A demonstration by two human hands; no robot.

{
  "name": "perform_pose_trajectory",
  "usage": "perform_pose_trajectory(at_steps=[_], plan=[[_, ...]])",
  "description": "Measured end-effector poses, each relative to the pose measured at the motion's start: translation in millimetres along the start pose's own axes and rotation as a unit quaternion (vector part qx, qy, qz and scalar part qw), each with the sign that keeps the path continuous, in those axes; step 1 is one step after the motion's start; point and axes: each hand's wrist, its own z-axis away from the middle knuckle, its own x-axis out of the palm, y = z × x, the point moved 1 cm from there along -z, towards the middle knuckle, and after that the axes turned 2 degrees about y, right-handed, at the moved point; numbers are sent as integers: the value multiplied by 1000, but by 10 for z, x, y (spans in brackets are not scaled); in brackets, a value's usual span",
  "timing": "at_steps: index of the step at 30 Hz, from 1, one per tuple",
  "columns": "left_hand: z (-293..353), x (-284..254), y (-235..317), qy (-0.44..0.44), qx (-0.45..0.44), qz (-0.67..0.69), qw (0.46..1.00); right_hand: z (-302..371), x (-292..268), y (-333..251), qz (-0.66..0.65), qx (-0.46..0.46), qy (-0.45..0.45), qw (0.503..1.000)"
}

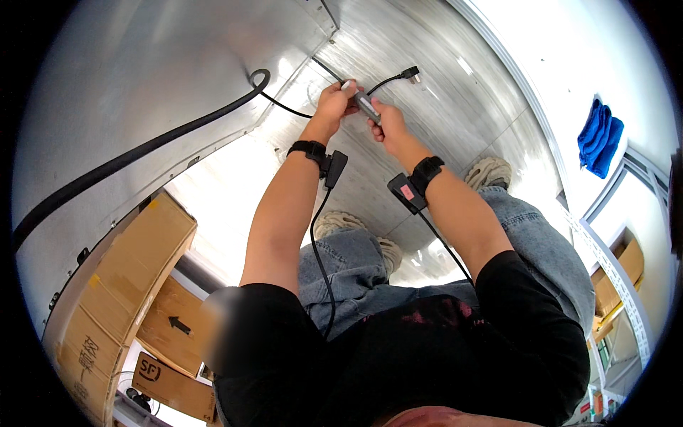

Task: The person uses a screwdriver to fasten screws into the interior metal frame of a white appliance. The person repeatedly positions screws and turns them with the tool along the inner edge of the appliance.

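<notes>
My left hand [334,104] is closed, with a black cable [326,67] running into its fingers. Beside it, a short length of that cable ends in a black plug [410,72] with metal prongs, lying over the floor. My right hand [388,124] grips the lower end of a grey stick-shaped tool [366,104] with a light strip along it. The tool's upper end meets the left fingers; its exact kind does not show. Both hands are close together, low over the floor. What lies under the left fingers is partly hidden.
A large metal cabinet [163,71] stands at the left, with a thick black hose [142,148] across it. Cardboard boxes [135,274] are stacked below. A blue cloth [601,139] hangs at the right, above a white rack [619,274]. My feet stand on the grey floor [455,107].
</notes>
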Motion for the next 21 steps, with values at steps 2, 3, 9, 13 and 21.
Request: perform_pose_trajectory(at_steps=[2,3,9,13,21], plan=[[108,46,46,-25,23,59,998,-60,-110,-38,-87,94,-102,987],[99,47,45,-22,27,42,999,-95,-125,-16,-51,76,-64,994],[-56,21,-22,40,0,-92,995,-327,-6,242,258,-307,190,896],[22,-30,46,44,-9,-53,998,-222,40,115,43,-67,67,995],[8,-47,45,-3,7,18,1000,37,172,-91,93,-70,45,992]])
